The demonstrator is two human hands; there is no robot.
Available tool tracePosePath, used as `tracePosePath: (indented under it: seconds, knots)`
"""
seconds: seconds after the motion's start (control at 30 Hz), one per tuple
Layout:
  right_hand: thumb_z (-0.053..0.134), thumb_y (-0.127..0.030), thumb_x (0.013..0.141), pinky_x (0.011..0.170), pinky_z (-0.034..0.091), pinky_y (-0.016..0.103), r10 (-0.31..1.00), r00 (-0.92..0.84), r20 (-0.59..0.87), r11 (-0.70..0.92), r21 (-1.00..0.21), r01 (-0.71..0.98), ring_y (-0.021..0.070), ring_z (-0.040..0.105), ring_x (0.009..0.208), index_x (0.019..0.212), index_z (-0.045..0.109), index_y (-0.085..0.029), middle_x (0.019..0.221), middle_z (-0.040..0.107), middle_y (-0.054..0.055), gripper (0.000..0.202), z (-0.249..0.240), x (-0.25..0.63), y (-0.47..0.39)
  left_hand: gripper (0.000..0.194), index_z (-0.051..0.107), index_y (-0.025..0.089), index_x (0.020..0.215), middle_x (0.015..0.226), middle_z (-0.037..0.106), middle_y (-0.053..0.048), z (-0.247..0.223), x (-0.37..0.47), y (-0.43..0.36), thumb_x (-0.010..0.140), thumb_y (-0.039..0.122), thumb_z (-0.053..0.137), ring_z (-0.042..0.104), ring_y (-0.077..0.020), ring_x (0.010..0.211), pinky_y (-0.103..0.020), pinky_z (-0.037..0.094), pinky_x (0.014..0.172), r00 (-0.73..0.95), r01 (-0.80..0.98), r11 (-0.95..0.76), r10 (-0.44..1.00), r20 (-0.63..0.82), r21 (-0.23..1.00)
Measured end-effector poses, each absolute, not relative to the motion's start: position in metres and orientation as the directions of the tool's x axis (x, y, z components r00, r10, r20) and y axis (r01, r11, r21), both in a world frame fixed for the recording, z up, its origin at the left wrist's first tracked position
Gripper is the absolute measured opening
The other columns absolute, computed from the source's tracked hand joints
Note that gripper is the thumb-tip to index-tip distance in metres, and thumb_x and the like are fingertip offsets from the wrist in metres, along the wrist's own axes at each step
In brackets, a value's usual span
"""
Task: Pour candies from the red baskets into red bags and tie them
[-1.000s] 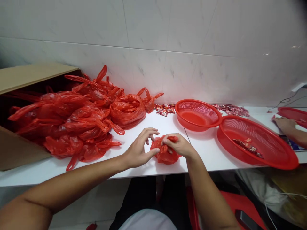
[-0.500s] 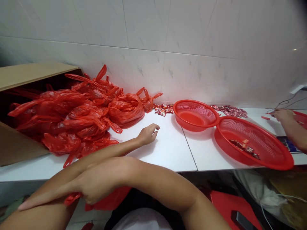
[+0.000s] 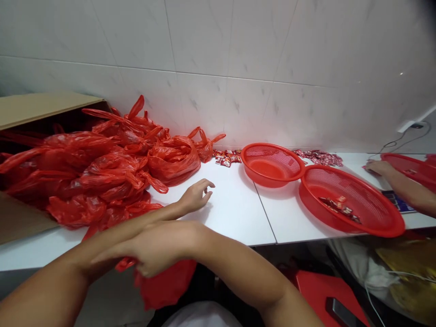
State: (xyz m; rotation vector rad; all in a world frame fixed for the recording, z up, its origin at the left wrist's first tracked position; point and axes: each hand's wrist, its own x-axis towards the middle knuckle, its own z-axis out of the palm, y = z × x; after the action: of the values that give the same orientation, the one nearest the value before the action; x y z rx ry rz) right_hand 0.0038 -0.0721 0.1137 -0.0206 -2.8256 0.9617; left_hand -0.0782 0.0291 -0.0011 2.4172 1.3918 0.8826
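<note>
Just above the white table is my left hand, its fingers loosely curled, thumb apart, with nothing in it. Lower down, my right hand crosses over my left forearm and is closed on a red plastic bag. The bag hangs below it, in front of the table edge; its contents are hidden. To the left of my left hand lies a heap of knotted red plastic bags, spilling from a cardboard box tipped on its side.
Small red wrapped packets lie by the wall. To the right stand an almost bare red basket and a larger red basket with several packets. Another person's hand is at far right. A phone rests on a red stool.
My right hand has slid rightward along my left forearm with the bag, which shows more now. My left hand is slightly further left and lower. The view has turned a little right.
</note>
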Motion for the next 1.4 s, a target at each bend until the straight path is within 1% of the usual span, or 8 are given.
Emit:
tracePosePath:
  seconds: [0.13,0.23,0.37,0.5,0.73,0.93,1.13,1.4]
  knots:
    - [0.069,-0.003,0.086,0.079,0.052,0.019,0.166,-0.977,0.132,0.683,-0.73,0.017,0.0135,0.074,0.09,0.119,0.075,-0.022,0.113,0.079,0.0,0.038,0.113,0.059,-0.047,0.028,0.071,0.018,0.108,0.099,0.073,-0.006,0.037,-0.102,-0.002,0.095,0.041,0.062,0.065,-0.0182,0.08,-0.03,0.051,0.071,0.27,0.519,-0.342,0.935,0.229,0.784]
    - [0.07,-0.024,0.095,0.07,0.054,0.023,0.347,-0.924,0.162,0.408,-0.913,-0.007,0.0119,0.069,0.064,0.107,0.076,-0.019,0.078,0.076,-0.001,0.015,0.102,0.091,-0.024,0.04,0.072,0.017,0.107,0.095,0.074,-0.007,0.056,-0.111,-0.03,0.097,0.054,0.059,0.068,-0.0212,0.084,-0.031,0.054,0.075,0.298,0.238,-0.188,0.948,0.113,0.953]
    - [0.078,-0.05,0.089,0.061,0.053,0.023,0.518,-0.834,0.189,0.083,-0.982,-0.171,0.013,0.067,0.057,0.09,0.073,-0.015,0.065,0.071,0.0,0.035,0.083,0.109,-0.006,0.065,0.069,0.015,0.125,0.096,0.073,-0.01,0.061,-0.1,-0.055,0.086,0.067,0.072,0.069,-0.0275,0.096,-0.038,0.055,0.088,0.47,0.011,-0.216,0.863,0.185,0.976]
    - [0.079,-0.057,0.085,0.061,0.056,0.025,0.542,-0.819,0.189,0.008,-0.975,-0.22,0.0128,0.065,0.056,0.085,0.073,-0.014,0.064,0.071,0.001,0.043,0.08,0.12,0.0,0.053,0.069,0.018,0.124,0.097,0.074,-0.007,0.06,-0.084,-0.058,0.08,0.041,0.086,0.067,-0.0216,0.089,-0.033,0.054,0.086,0.522,0.088,-0.159,0.848,0.09,0.983]
    - [0.079,-0.04,0.089,0.07,0.06,0.027,0.517,-0.812,0.271,0.378,-0.923,-0.068,0.0143,0.07,0.076,0.096,0.083,-0.02,0.094,0.073,0.005,0.021,0.086,0.147,-0.001,0.019,0.078,0.015,0.088,0.09,0.076,-0.008,0.063,-0.086,-0.049,0.076,0.029,0.084,0.068,-0.0218,0.086,-0.032,0.053,0.082,0.509,0.053,0.072,0.856,-0.089,0.996]
    - [0.057,-0.009,0.097,0.08,0.057,0.027,0.396,-0.596,0.699,0.9,-0.424,0.101,0.015,0.067,0.089,0.108,0.081,-0.024,0.102,0.071,0.007,0.03,0.06,0.128,-0.002,0.03,0.077,0.014,0.093,0.081,0.073,-0.008,0.053,-0.088,-0.056,0.087,0.043,0.072,0.066,-0.0197,0.071,-0.032,0.055,0.071,0.439,-0.287,0.454,0.845,-0.306,0.843]
    - [0.05,-0.009,0.103,0.083,0.058,0.031,0.172,-0.631,0.756,0.984,-0.097,0.153,0.0172,0.066,0.093,0.114,0.074,-0.022,0.105,0.073,0.009,0.03,0.045,0.116,-0.011,0.017,0.073,0.012,0.082,0.074,0.072,-0.007,0.051,-0.087,-0.072,0.086,0.028,0.074,0.068,-0.018,0.068,-0.029,0.056,0.068,0.481,-0.3,0.664,0.726,-0.492,0.685]
    - [0.054,-0.011,0.103,0.087,0.061,0.032,0.146,-0.597,0.789,0.989,-0.107,0.101,0.0173,0.067,0.099,0.126,0.071,-0.022,0.111,0.073,0.01,0.031,0.049,0.116,-0.017,0.026,0.072,0.017,0.105,0.096,0.075,-0.008,0.064,-0.087,-0.079,0.085,0.03,0.081,0.071,-0.0209,0.087,-0.031,0.056,0.079,0.48,-0.256,0.509,0.805,-0.349,0.822]
